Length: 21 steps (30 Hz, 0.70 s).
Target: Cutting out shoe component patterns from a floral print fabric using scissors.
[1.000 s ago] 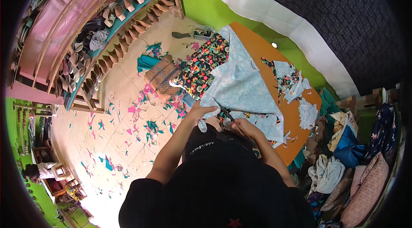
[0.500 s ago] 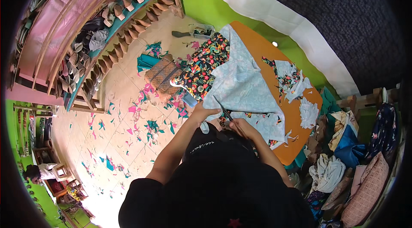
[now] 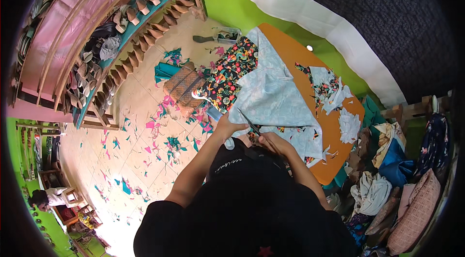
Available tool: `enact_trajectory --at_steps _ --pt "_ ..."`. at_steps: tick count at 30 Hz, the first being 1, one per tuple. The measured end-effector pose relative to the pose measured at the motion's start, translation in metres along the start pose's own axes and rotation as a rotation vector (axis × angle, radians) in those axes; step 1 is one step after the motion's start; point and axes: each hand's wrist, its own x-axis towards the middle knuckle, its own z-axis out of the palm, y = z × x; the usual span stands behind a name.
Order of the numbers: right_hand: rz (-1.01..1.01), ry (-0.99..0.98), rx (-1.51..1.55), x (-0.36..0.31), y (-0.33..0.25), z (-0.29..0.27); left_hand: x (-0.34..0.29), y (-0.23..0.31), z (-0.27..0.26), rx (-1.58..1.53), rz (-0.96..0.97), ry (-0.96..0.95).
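A large floral cloth (image 3: 271,93) drapes over the near left part of an orange table (image 3: 290,48), its pale blue reverse side mostly up. Its black flowered face (image 3: 237,66) shows where it hangs off the left edge. My left hand (image 3: 225,128) is closed on the cloth's near edge, thumb on top. Scissors (image 3: 249,120) are in my right hand (image 3: 277,143), close to my body, with their blades pointing away and left over the cloth beside my left thumb. The blades' exact contact with the cloth is too small to tell.
Floral and pale scraps (image 3: 334,95) lie on the table's right part. Pink and green scraps (image 3: 173,144) litter the tiled floor around a brown woven stool (image 3: 181,93). Shoe racks (image 3: 127,39) stand at left, piled fabrics (image 3: 370,191) at right. Another person (image 3: 48,198) is far left.
The scissors' tips have shifted very slightly left over the cloth. Both hands keep nearly the same place and hold.
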Motion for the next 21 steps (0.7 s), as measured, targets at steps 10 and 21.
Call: enact_trajectory --at_steps 10,21 --pt "0.051 0.051 0.041 -0.009 0.002 0.003 0.006 0.017 -0.006 -0.329 -0.229 -0.076" --pt "0.086 0.065 0.312 -0.021 0.001 0.011 0.025 0.01 -0.006 -0.383 0.02 0.004"
